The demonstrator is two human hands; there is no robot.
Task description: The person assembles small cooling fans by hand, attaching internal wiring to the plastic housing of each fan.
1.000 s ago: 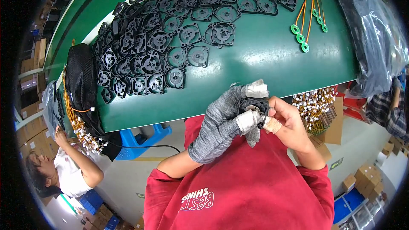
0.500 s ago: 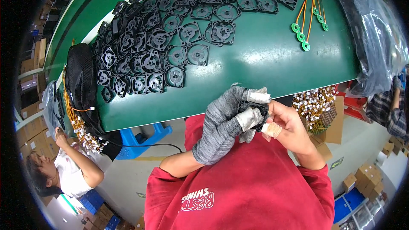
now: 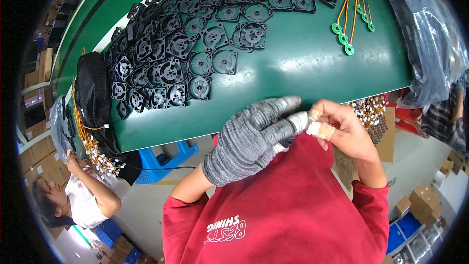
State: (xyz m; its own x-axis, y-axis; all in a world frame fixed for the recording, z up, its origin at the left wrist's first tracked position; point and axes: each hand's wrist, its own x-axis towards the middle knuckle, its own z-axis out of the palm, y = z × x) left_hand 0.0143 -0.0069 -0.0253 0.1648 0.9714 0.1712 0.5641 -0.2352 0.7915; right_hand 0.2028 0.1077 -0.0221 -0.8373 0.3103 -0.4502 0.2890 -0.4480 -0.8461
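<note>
Holding both hands together just off the near edge of the bench, closer to its right end than its left. Gloved on the left hand, with fingers stretched forward and the taped tip of one meeting the right hand. Bare on that side but for tape, with thumb and finger drawn together at the gloved tip; impossible to make out anything pinched between. Beneath the left hand, in front of the red shirt, showing only a sliver of a dark piece, too hidden to judge as gripped or merely resting. On the bench, spread from the far edge down toward the near left corner, many square black frames, some overlapping. Toward the far right corner, green rings on orange wires, not far from a clear plastic bag along the right edge. Likeliest to go wrong: dropping the dark piece to the floor, through slack gloved fingers or a snag on loose tape. Also possible: a clumsy, skewed hold, from feel dulled by cloth and tape; tangled orange wires, from a tug at the bag; or frames sliding, from a knock against the overlapping ones
</note>
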